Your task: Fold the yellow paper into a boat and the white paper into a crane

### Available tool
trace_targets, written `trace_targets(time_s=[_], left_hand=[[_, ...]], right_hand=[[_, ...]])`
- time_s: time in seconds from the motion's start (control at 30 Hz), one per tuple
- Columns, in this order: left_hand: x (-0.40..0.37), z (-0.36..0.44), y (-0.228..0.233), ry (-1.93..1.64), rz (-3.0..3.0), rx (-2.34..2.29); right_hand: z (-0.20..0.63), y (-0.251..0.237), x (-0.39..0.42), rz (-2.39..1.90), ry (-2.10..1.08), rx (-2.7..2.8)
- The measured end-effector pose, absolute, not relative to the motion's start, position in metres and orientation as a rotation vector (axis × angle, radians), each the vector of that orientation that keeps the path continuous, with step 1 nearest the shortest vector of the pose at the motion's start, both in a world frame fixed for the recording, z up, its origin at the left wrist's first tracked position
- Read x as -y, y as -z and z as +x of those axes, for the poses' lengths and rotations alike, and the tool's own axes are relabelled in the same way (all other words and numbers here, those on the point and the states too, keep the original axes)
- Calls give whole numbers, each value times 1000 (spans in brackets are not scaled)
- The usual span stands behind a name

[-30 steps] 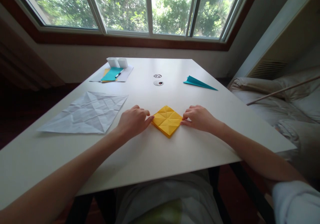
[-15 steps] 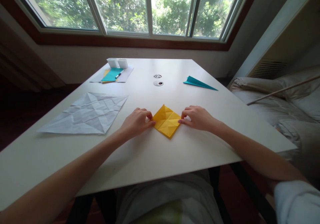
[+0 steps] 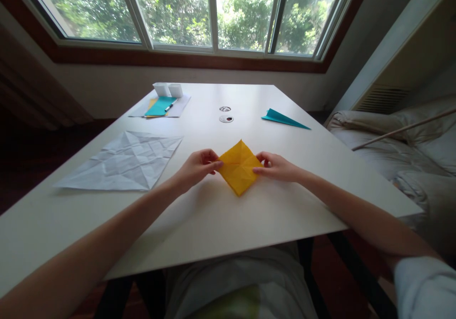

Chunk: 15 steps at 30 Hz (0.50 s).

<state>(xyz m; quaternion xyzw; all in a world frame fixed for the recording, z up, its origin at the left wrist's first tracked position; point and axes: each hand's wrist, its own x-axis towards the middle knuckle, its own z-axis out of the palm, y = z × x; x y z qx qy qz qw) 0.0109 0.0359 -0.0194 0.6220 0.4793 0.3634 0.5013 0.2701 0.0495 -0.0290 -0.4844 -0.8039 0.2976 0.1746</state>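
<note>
White table (image 3: 213, 224) below, left hand (image 3: 195, 168) and right hand (image 3: 277, 167) pinch the yellow folded paper (image 3: 238, 167) by opposite corners, mid-fold; next needs careful crease alignment.

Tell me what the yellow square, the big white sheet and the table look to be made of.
Yellow square: thin matte paper, creased, held at its corners by the left hand and right hand. White sheet: paper too, crossed by many fold lines. Table: smooth white top, likely laminate or painted board; cannot tell which.
</note>
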Motion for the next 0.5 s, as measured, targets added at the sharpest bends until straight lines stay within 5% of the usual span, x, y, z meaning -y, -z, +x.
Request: trace_targets(time_s=[0.5], left_hand=[[-38,15,26,-1127,1129,-1007]], right_hand=[[270,13,-46,-1215,-1685,1735]])
